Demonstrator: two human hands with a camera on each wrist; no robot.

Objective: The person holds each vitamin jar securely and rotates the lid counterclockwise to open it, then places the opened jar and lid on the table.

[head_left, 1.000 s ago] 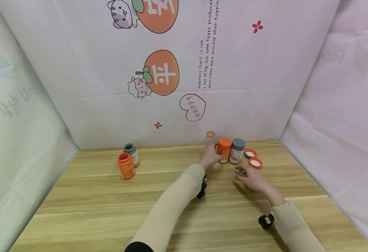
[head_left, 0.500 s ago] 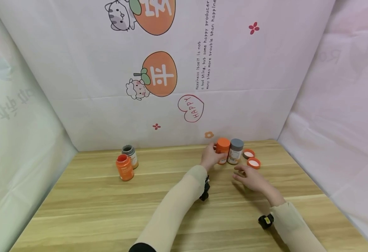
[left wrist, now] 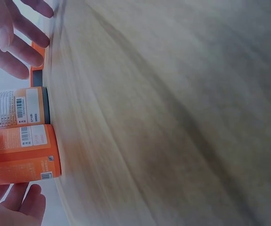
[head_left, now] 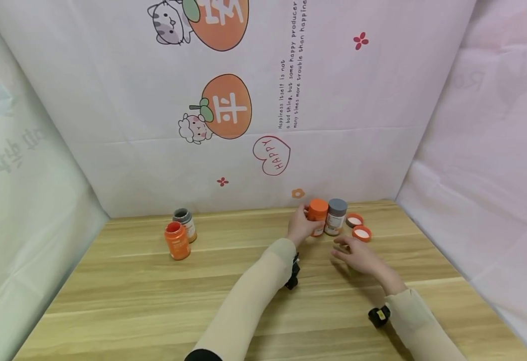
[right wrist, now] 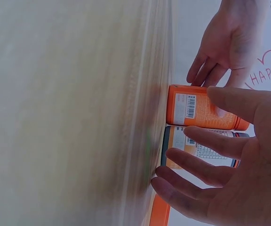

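My left hand [head_left: 300, 228] grips an orange jar [head_left: 318, 210] with an orange cap. In the left wrist view its thumb lies on one side of the jar and its fingers on the other. The jar stands upright on the table, touching a white jar [head_left: 335, 223] with a grey cap. My right hand [head_left: 357, 254] hovers in front of the capped jars, its fingers relaxed and spread, holding nothing. In the right wrist view those fingers [right wrist: 201, 167] partly cover the grey-capped jar. Two loose lids, one orange-and-grey lid [head_left: 355, 219] and one orange lid [head_left: 361, 233], lie right of the jars.
An uncapped orange jar [head_left: 178, 244] stands on the left part of the wooden table [head_left: 123, 301]. Behind it is an uncapped jar [head_left: 189, 229] with a grey rim. A printed white cloth [head_left: 326, 165] rises along the table's back edge, with more white cloth at both sides.
The head view has shifted slightly. The left hand stays at the orange jar, its fingers a little farther round it; the right hand keeps nearly the same place.
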